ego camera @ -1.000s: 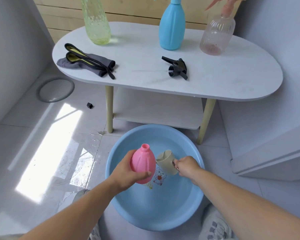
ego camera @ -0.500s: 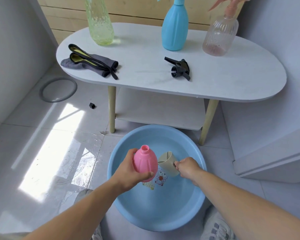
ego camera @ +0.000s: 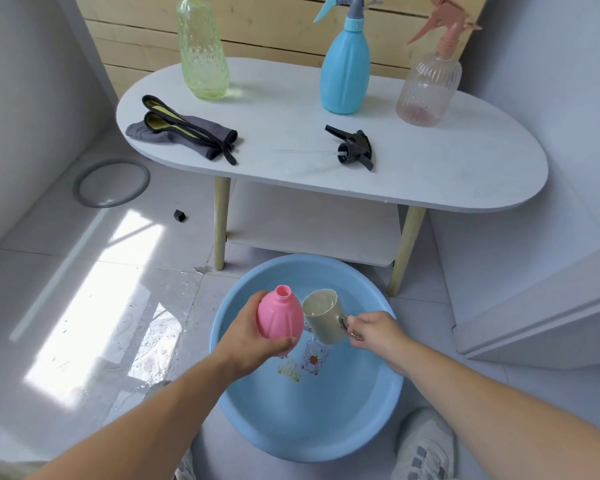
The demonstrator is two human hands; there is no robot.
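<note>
Over the far side of the round blue plastic basin (ego camera: pixel 378 424), the left hand (ego camera: pixel 253 336) grasps the uncapped pink plastic bottle (ego camera: pixel 278 318); the right hand (ego camera: pixel 374 329) pinches the beige mug's (ego camera: pixel 324 320) handle, tipped toward it, likely so spills land inside.

Lighting bright, image sharp.
Daylight from the left throws glare patches on the wet floor (ego camera: pixel 94 323); wide-angle bending at edges.

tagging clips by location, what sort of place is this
Likely a home washing or utility corner: a blue basin on the wet tiled floor, and spray bottles on a small white table.
</note>
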